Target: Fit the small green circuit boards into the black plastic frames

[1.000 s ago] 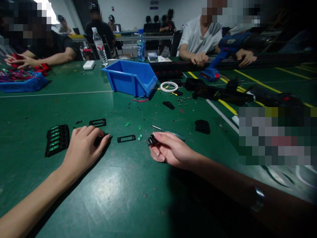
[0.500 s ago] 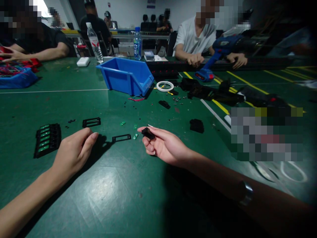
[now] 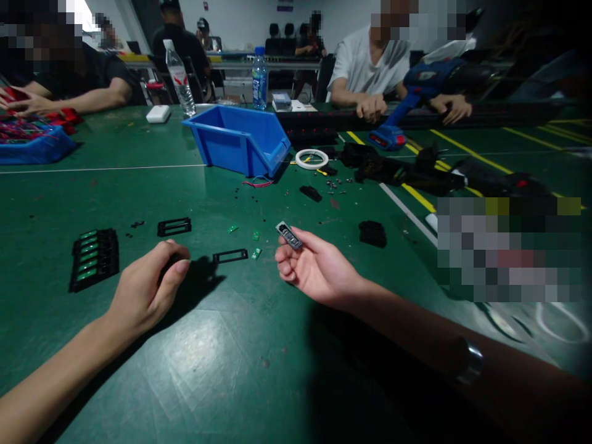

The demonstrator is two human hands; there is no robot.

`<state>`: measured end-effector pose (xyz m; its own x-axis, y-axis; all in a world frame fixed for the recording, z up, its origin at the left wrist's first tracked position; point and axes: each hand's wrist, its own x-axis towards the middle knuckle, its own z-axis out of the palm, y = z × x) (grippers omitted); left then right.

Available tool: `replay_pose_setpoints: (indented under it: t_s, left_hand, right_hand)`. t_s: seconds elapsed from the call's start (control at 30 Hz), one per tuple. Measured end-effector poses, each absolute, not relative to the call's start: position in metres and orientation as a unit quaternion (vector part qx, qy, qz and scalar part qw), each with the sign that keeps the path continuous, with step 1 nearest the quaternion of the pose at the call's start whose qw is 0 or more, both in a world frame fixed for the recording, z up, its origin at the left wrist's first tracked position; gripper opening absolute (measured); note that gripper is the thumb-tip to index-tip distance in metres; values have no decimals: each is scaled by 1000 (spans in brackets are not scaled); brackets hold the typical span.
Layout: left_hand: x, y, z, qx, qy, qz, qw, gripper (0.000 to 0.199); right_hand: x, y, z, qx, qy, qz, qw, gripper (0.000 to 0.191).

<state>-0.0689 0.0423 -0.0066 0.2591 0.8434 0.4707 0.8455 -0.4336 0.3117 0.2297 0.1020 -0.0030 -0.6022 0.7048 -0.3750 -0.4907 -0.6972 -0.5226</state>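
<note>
Between the thumb and fingers of my right hand is a small rectangular black-and-grey plastic part, its grey patterned face turned up. My left hand is closed just above the table, fingers curled in; a dark patch shows behind the thumb, but I cannot make out what it is. Left of that hand lies a black holder with a row of green pieces. Two thin black frames lie beyond my hands, one farther off and one nearer. Small green circuit boards lie beside the nearer frame.
Across the green table stand a blue bin, a white ring coil and scattered screws. Black parts lie to the right, with a blue power drill farther back. Other people sit opposite.
My right hand has turned the small part, so a grey face shows where it looked black before. My left hand's fingers have loosened slightly, showing a dark patch. The view has shifted a little.
</note>
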Motion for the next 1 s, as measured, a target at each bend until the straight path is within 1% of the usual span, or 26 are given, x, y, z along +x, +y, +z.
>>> replay_pose_setpoints:
  t_s: [0.1, 0.2, 0.37, 0.67, 0.8, 1.0]
  left_hand:
    - [-70, 42, -8, -798, -520, -305, 6, 13]
    - [-70, 42, -8, -803, -518, -296, -11, 14]
    - [-67, 42, -4, -824, -500, -263, -50, 22]
    - [-70, 40, -7, -826, -479, -295, -34, 13]
    - [-66, 36, -9, -802, -500, -317, -74, 18]
    - [-63, 33, -13, -771, -525, -336, -133, 19]
  right_hand:
    - [231, 102, -6, -277, -198, 877, 340, 44]
    - [232, 101, -8, -268, -210, 878, 338, 42]
    - [232, 101, -10, -265, -223, 877, 334, 37]
    - [230, 99, -9, -249, -255, 874, 331, 34]
    - [230, 97, -9, -249, -278, 869, 326, 31]
    - [230, 97, -10, -232, -280, 873, 325, 31]
